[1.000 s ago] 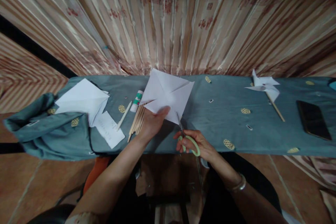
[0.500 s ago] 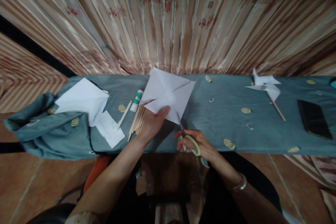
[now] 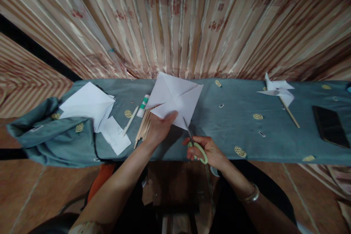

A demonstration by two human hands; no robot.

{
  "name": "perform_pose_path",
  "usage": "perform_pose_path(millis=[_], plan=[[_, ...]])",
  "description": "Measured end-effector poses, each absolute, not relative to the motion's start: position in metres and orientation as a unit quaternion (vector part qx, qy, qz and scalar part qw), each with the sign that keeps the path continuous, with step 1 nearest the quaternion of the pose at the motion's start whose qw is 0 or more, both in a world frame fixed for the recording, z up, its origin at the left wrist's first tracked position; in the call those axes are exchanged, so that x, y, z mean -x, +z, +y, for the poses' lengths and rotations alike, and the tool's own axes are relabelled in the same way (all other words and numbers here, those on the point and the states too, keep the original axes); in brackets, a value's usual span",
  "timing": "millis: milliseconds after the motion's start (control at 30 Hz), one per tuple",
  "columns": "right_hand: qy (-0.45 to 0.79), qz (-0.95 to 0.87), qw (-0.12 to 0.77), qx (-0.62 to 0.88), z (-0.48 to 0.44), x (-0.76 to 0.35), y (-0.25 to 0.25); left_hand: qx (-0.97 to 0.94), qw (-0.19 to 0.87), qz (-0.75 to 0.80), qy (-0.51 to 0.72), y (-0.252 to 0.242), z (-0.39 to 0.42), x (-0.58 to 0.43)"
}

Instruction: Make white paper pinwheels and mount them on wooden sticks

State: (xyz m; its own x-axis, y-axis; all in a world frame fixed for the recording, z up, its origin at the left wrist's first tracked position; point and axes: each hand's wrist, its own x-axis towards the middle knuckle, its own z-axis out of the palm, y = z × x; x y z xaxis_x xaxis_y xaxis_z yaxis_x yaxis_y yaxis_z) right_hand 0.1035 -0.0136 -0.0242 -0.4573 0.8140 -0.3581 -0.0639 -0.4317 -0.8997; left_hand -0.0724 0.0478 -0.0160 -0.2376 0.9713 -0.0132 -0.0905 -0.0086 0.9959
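Note:
My left hand [image 3: 161,126] grips a square sheet of white paper [image 3: 178,93] by its near edge, thumb on top and the other fingers hidden beneath. Slits run inward from the paper's left and right corners. In my right hand [image 3: 207,150] is a pair of scissors [image 3: 203,153] with light green handles. Their blades lie at the sheet's near corner, with the paper between them. A bundle of thin wooden sticks [image 3: 143,128] and a glue stick [image 3: 143,106] lie just left of the paper.
A stack of white paper [image 3: 87,102], a written note [image 3: 115,135] and a white pencil-like stick [image 3: 130,121] lie left on the green cloth [image 3: 230,117]. At the right are a paper pinwheel [image 3: 279,89] on a stick and a black phone [image 3: 330,126]. A curtain [image 3: 175,25] hangs behind.
The scissors' handles have drawn closer together, and the blades have closed further at the paper's near corner. The left hand keeps its hold; the view has shifted slightly.

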Motion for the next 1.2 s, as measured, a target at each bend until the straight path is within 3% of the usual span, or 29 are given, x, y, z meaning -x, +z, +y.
perform_pose_path(millis=[1200], plan=[[0.724,-0.413,0.323,0.448,-0.013,-0.104,-0.027,-0.448,0.475,0.527,0.544,-0.004,0.037,0.061]])
